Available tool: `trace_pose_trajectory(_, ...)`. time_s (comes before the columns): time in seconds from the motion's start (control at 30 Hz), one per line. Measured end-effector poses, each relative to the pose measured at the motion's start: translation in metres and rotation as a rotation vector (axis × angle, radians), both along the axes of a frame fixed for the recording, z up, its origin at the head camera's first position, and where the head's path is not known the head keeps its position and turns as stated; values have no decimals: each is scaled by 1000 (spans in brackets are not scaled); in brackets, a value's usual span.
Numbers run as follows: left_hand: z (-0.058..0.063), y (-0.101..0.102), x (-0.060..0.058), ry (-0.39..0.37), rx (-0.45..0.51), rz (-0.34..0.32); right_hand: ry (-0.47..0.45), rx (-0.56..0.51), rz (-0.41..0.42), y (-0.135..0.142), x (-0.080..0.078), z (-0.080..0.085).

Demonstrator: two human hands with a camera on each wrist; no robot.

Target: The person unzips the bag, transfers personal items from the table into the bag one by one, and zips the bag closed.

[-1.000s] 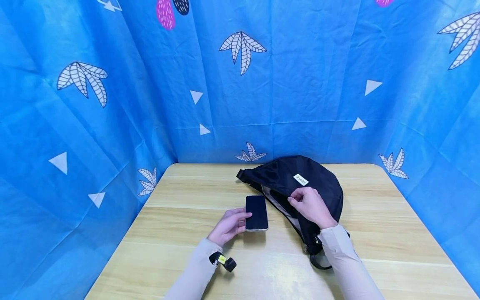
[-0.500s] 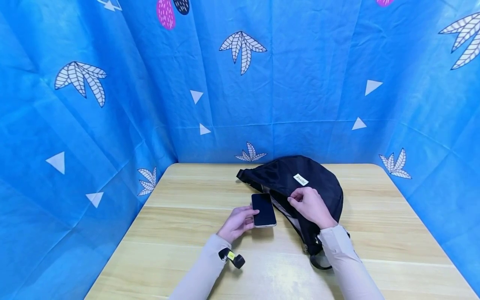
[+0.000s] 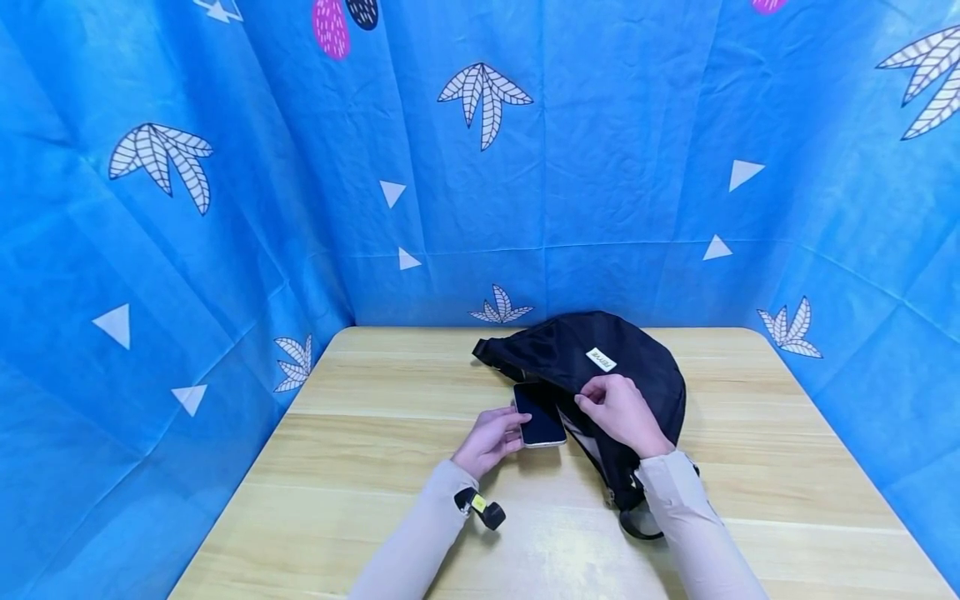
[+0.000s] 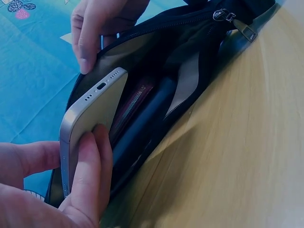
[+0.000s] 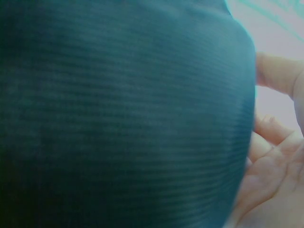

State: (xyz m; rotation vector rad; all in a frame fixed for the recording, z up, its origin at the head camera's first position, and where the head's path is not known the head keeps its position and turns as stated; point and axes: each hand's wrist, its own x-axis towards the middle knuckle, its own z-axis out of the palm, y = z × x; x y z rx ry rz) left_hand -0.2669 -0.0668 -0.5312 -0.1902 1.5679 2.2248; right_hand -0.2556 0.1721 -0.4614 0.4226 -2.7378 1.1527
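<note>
A black bag [image 3: 637,350] with a small white label lies on the table, its zipped mouth open toward the left. My right hand [image 3: 618,410] pinches the upper edge of that mouth; in the right wrist view dark ribbed fabric [image 5: 128,114] hides most of the fingers. My left hand [image 3: 495,437] holds a smartphone [image 3: 542,421], thumb on one face and fingers on the other. In the left wrist view the phone [image 4: 95,104] stands at the opening, overlapping it. Inside the bag show a dark red zipped item [image 4: 133,104] and a dark rounded item [image 4: 147,123].
The bag rests on a light wooden table [image 3: 360,500] with blue patterned curtains [image 3: 615,125] behind and at both sides. A metal zipper pull [image 4: 244,31] hangs at one end of the mouth. A black strap loop [image 3: 641,527] lies at the bag's near end.
My left hand has carried the phone to the right and slightly away from me, up to the bag's mouth. The right hand and the bag have stayed in place.
</note>
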Motion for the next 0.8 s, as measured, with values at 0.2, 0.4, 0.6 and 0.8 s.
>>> trace_pose_trajectory(0.2, -1, 13, -4, 15, 15, 19, 6, 2, -4, 0, 0, -1)
trace_pose_trajectory(0.4, -3, 24, -9, 12, 13, 29, 2, 2, -7, -1, 0, -1)
trace_pose_trajectory(0.6, -3, 32, -11, 21, 2, 42, 2, 5, -7, -1, 0, -1)
trace_pose_trajectory(0.8, -4, 39, -14, 22, 16, 55, -3, 8, -10, -1, 0, -1)
